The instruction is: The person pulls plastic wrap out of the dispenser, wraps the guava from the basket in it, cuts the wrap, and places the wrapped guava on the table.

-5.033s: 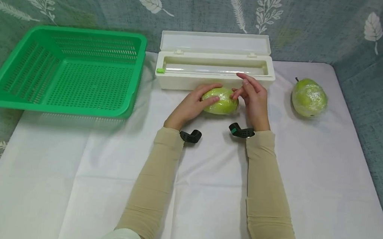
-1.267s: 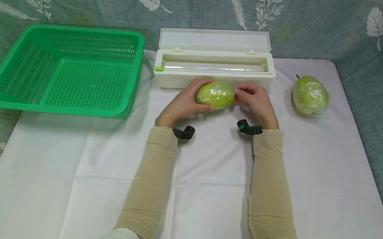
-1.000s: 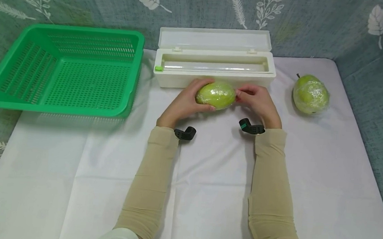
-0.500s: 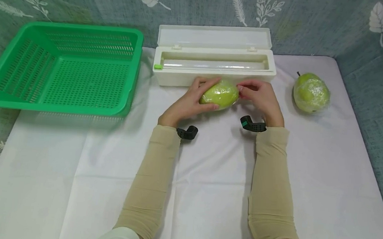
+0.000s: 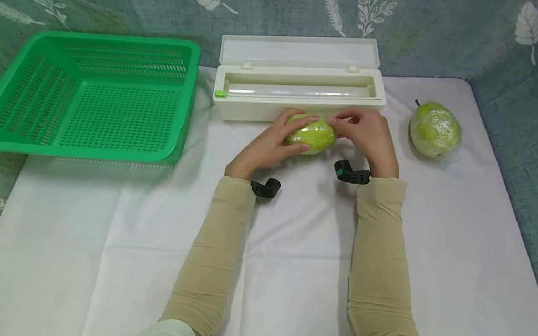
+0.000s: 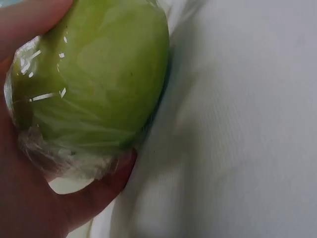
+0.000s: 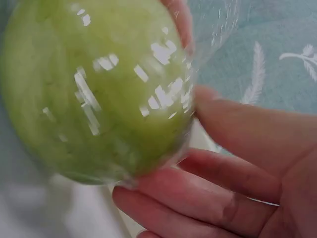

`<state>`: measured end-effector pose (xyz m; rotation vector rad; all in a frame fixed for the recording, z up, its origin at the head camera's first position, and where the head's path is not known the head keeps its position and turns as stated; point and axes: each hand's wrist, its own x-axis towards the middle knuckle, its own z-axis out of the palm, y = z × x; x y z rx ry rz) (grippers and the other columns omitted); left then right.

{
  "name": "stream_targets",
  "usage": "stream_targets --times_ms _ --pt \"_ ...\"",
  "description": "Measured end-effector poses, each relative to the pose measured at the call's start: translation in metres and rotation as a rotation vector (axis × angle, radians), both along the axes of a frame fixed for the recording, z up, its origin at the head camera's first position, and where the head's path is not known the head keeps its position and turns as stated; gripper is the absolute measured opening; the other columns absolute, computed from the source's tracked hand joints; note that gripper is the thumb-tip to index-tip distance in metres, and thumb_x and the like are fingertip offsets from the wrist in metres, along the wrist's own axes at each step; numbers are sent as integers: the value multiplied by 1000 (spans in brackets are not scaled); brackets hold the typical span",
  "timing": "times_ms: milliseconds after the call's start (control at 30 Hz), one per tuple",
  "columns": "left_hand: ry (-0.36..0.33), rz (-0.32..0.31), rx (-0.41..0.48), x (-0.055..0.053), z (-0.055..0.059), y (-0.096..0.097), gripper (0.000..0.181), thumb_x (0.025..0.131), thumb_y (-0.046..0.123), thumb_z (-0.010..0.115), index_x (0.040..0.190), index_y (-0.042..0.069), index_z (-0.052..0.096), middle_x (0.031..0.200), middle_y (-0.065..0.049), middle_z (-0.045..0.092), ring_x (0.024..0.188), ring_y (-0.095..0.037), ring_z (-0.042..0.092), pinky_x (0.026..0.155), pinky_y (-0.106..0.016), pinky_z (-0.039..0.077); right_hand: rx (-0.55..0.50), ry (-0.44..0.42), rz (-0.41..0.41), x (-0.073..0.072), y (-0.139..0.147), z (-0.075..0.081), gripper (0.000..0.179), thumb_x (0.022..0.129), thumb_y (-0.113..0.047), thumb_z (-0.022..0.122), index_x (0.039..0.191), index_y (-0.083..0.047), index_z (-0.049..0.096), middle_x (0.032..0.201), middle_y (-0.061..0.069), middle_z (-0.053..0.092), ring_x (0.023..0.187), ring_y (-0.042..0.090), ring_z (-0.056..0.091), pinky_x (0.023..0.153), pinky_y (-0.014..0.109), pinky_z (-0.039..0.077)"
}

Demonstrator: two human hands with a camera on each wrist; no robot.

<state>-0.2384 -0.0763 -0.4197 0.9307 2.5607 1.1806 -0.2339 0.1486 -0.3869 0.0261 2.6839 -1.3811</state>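
Note:
Near the table's centre, in the head view, lies a green pear (image 5: 318,137) wrapped in clear cling film. My left hand (image 5: 265,147) grips it from the left, fingers over the top and thumb along the near side. At its right end, my right hand (image 5: 370,139) pinches the film with thumb and index finger. Bunched film (image 6: 69,156) shows at one end in the left wrist view. Loose film (image 7: 218,29) stands off the pear in the right wrist view. Right behind the hands is a white cling film dispenser (image 5: 250,109), lid up, film roll (image 5: 298,91) inside.
A green slotted basket (image 5: 85,152) with nothing in it stands at the back left. Another film-wrapped pear (image 5: 435,129), stem showing, sits at the back right. A white cloth (image 5: 297,297) covers the table, and a patterned curtain (image 5: 281,11) hangs behind.
Five seconds ago my right fingers were stretched out over the pear's end; now they pinch the film there. Over the last second the pear and left hand have shifted slightly right.

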Motion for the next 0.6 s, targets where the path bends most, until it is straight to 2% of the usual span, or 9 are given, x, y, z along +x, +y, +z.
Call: stream_targets --times_ms 200,333,467,600 --pt "-20 17 3 0 0 2 60 80 48 60 133 43 33 140 4 21 119 -14 34 97 -35 29 55 22 -6 0 1 3 41 85 -44 54 109 -12 64 91 3 65 82 19 61 72 38 45" --pt "-33 26 14 -1 -1 3 60 80 47 61 133 43 33 140 5 21 120 -13 33 98 -34 28 73 87 12 -1 1 5 35 88 -38 51 109 -13 63 96 1 64 88 13 58 77 29 43" --pt "-30 27 23 -2 0 3 60 79 46 61 133 42 34 138 6 23 119 -12 33 97 -32 28 -38 180 110 -3 -2 6 26 88 -27 54 108 -12 63 105 -1 60 97 10 53 84 27 42" --pt "-35 32 24 -2 1 3 61 79 47 61 133 41 35 136 8 24 117 -10 34 97 -29 28 -176 229 244 -3 -8 4 24 84 -15 61 107 -7 63 106 4 58 98 15 52 88 34 40"
